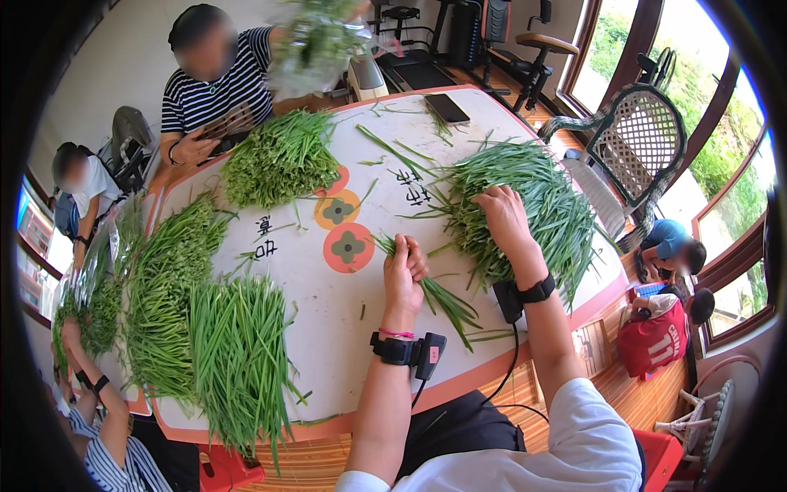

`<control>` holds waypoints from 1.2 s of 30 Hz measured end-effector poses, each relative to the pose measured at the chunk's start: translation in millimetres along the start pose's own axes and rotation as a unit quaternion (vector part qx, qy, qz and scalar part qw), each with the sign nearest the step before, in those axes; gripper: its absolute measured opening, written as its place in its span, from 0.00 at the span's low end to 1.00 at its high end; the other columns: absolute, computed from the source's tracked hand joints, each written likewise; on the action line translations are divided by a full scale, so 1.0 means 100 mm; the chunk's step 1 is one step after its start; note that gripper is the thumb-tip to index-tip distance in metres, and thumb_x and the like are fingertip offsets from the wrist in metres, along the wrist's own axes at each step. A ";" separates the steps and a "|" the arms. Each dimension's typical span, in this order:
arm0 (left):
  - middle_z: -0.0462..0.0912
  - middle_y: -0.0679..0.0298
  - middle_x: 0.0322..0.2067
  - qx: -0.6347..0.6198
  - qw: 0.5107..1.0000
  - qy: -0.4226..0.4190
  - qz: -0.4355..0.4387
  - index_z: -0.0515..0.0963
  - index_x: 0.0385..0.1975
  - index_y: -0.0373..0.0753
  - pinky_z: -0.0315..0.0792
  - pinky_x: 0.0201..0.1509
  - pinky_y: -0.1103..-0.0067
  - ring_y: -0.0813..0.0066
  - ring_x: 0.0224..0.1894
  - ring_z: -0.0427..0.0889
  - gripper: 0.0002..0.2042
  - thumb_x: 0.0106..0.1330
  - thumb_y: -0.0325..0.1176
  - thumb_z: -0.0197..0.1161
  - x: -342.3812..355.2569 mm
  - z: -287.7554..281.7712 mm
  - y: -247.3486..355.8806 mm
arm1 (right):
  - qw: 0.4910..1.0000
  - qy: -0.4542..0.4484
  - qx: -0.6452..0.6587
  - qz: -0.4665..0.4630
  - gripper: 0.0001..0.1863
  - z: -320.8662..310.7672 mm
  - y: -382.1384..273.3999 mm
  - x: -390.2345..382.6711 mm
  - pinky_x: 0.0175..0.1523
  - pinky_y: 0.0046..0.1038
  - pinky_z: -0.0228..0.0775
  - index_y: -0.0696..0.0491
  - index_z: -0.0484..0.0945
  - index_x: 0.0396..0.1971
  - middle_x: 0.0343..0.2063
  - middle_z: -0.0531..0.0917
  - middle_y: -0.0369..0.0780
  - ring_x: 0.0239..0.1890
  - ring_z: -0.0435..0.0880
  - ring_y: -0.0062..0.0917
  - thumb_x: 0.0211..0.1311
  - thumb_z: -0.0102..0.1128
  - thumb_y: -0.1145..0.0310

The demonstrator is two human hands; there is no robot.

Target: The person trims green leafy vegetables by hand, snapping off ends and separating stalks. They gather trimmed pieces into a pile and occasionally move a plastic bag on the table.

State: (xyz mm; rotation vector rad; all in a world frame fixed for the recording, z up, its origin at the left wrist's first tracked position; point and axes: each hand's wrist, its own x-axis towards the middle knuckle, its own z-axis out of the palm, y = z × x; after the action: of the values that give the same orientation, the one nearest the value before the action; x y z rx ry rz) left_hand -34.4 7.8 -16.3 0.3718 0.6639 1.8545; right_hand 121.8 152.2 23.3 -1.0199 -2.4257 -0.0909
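My left hand is closed around a small bunch of garlic chives, whose leaves hang out toward the table's near edge. To its right, my right hand reaches into a large loose pile of garlic chives. Its fingers are bent and pinched together on stalks at the pile's left side; the fingertips are partly hidden. Both wrists wear black bands with small devices, and cables run down from them.
Bundled greens lie at the table's left, with another heap at the far side. A phone rests near the back edge. Across the table, a person in stripes lifts a blurred bag of greens. A lattice-backed chair stands right.
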 end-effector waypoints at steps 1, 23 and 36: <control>0.52 0.77 0.15 0.000 1.000 0.000 0.001 0.69 0.27 0.43 0.46 0.19 0.87 0.88 0.16 0.49 0.15 0.72 0.46 0.49 0.00 -0.01 0.00 | 1.000 -0.004 -0.009 0.005 0.10 0.01 -0.01 0.03 0.51 0.33 0.64 0.49 0.83 0.34 0.34 0.79 0.37 0.43 0.74 0.33 0.53 0.56 0.76; 0.78 0.64 0.37 0.125 0.988 -0.026 0.089 0.75 0.45 0.32 0.71 0.49 0.78 0.77 0.41 0.76 0.19 0.73 0.44 0.48 -0.07 0.23 -0.05 | 0.933 0.027 0.346 -0.094 0.06 -0.37 -0.90 -0.11 0.38 0.31 0.71 0.55 0.79 0.28 0.26 0.79 0.38 0.29 0.79 0.32 0.47 0.64 0.75; 0.56 0.80 0.16 0.098 0.993 0.055 0.044 0.76 0.39 0.36 0.44 0.19 0.87 0.91 0.16 0.50 0.16 0.65 0.44 0.62 -0.04 0.09 0.05 | 0.996 0.083 -0.003 -0.028 0.12 0.10 0.03 -0.08 0.60 0.36 0.60 0.48 0.82 0.36 0.42 0.82 0.32 0.51 0.73 0.33 0.49 0.62 0.75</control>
State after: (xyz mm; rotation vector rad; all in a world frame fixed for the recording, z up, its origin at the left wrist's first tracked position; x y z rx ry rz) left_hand -32.2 4.9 -6.0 0.4332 0.9221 1.9085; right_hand 124.5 151.3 10.3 -0.9098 -2.3041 -0.1942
